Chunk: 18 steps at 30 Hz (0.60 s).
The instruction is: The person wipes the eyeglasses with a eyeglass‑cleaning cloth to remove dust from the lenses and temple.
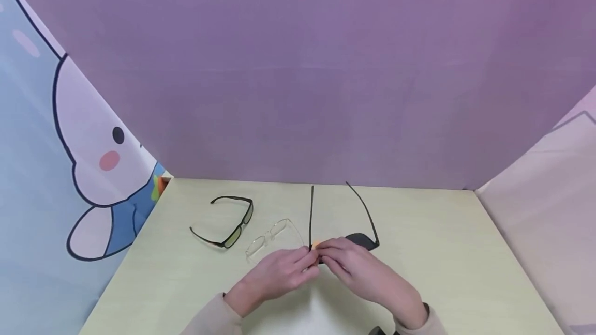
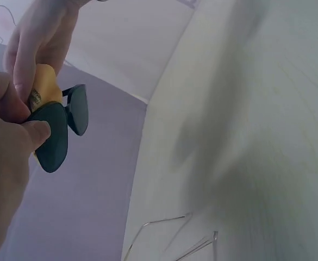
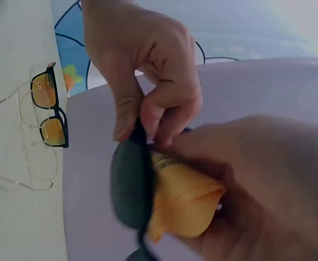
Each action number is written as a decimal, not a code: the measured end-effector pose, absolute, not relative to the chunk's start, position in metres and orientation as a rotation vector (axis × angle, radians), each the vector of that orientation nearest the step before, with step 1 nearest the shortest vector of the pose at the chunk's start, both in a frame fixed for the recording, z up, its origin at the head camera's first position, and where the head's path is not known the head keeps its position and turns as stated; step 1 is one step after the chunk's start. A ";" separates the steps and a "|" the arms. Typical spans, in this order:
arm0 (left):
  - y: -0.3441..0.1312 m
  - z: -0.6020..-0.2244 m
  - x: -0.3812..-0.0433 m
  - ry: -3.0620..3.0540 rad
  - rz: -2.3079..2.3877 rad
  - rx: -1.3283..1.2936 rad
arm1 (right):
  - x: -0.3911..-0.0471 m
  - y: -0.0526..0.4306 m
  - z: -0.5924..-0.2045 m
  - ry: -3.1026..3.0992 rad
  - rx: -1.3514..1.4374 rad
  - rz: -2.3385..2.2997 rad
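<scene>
A pair of black sunglasses [image 1: 362, 241] with dark lenses is held up above the table, temples unfolded and pointing away. My left hand [image 1: 287, 271] pinches the outer edge of one lens [image 2: 54, 144] between thumb and fingers. In my right hand [image 1: 360, 271] is a bunched yellow-orange cloth [image 3: 187, 198], gripped against the inner side of that same lens. Only a small bit of the cloth shows in the head view, between the fingertips of both hands. The hands meet at the left lens, which they largely hide there.
Thin wire-framed glasses [image 1: 256, 245] with clear lenses lie on the table just left of my left hand. Farther left are black-framed glasses [image 1: 233, 237] with yellowish lenses, temples unfolded. A purple backdrop [image 1: 298, 92] rises behind the pale table [image 1: 442, 252], with a printed cloth [image 1: 102, 169] at the left.
</scene>
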<state>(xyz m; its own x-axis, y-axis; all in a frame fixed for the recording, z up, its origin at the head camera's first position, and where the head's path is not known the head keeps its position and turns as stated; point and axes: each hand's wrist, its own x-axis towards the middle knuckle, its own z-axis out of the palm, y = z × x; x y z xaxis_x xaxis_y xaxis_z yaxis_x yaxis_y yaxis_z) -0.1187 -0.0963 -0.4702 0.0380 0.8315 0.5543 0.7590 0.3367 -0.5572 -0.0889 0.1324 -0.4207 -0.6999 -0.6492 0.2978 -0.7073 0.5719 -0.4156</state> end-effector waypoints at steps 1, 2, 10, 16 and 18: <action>-0.097 -0.471 -0.118 -1.709 0.120 -1.436 | -0.088 0.133 -0.419 -2.719 1.158 0.781; -0.096 -0.471 -0.117 -1.692 0.138 -1.444 | -0.089 0.132 -0.417 -2.740 1.153 0.776; -0.094 -0.473 -0.111 -1.706 0.158 -1.431 | -0.095 0.126 -0.417 -2.785 1.164 0.731; -0.095 -0.474 -0.116 -1.786 0.105 -1.408 | -0.090 0.132 -0.412 -2.734 1.207 0.757; -0.096 -0.473 -0.116 -1.768 0.111 -1.410 | -0.089 0.133 -0.411 -2.734 1.175 0.788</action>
<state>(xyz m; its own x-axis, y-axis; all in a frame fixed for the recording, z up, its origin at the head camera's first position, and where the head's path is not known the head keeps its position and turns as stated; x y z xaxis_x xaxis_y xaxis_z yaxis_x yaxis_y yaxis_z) -0.1158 -0.0957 -0.4731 -0.0036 0.8346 0.5508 0.7594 0.3607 -0.5415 -0.0887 0.1325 -0.4112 -0.7070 -0.6608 0.2519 -0.6935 0.5780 -0.4302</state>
